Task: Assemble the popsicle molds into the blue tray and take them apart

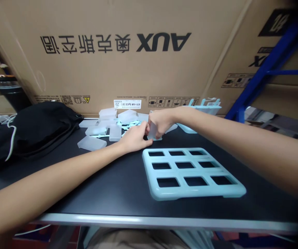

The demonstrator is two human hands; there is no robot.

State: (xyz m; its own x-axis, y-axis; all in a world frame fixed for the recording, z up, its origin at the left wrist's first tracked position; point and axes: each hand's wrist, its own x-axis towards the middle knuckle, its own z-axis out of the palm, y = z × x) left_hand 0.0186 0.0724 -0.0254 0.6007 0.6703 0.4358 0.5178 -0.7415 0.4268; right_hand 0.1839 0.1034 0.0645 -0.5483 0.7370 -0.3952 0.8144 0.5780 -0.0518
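A translucent popsicle mould cup (152, 131) is held upright just above or on the black table (107, 186), behind a pale blue frame. My right hand (164, 121) grips it from above and the right, fingers curled around it. Against its left side and lower edge, my left hand (135, 137) pinches the same cup with thumb and fingers. The pale blue mould frame (175, 173), a rack with several rectangular openings, lies flat in front of both hands. Loose translucent cups (92, 142) and small blue stick pieces (129, 123) are heaped left of and behind my left hand.
At the back right stands another pale blue mould set (208, 108). A black bag (42, 129) with a white cable and a dark bottle (11, 93) occupy the left side. Large cardboard boxes (99, 76) wall off the back; a blue metal post (265, 69) rises at right.
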